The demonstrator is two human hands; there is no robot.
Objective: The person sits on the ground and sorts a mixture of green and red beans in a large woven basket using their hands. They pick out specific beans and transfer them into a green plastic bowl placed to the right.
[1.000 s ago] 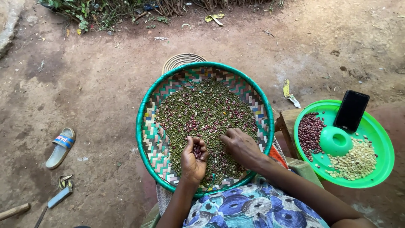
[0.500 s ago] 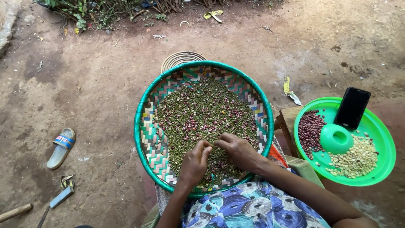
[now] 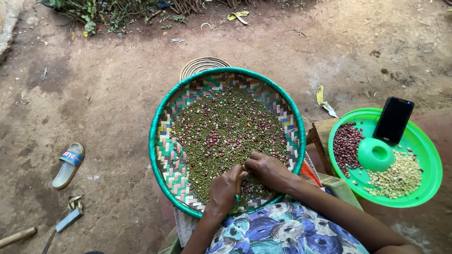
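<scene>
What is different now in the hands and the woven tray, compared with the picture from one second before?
The left hand turned from palm-up to knuckles-up and closed toward the right hand; the two now touch over the mixed beans at the near edge of the woven tray. Whether either hand holds beans cannot be seen. The tray, the green plate, the phone and the sandal stayed in place.

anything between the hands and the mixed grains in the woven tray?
Nothing visible. Left hand and right hand rest directly on the mixed grains at the near edge of the woven tray, fingertips meeting.
</scene>
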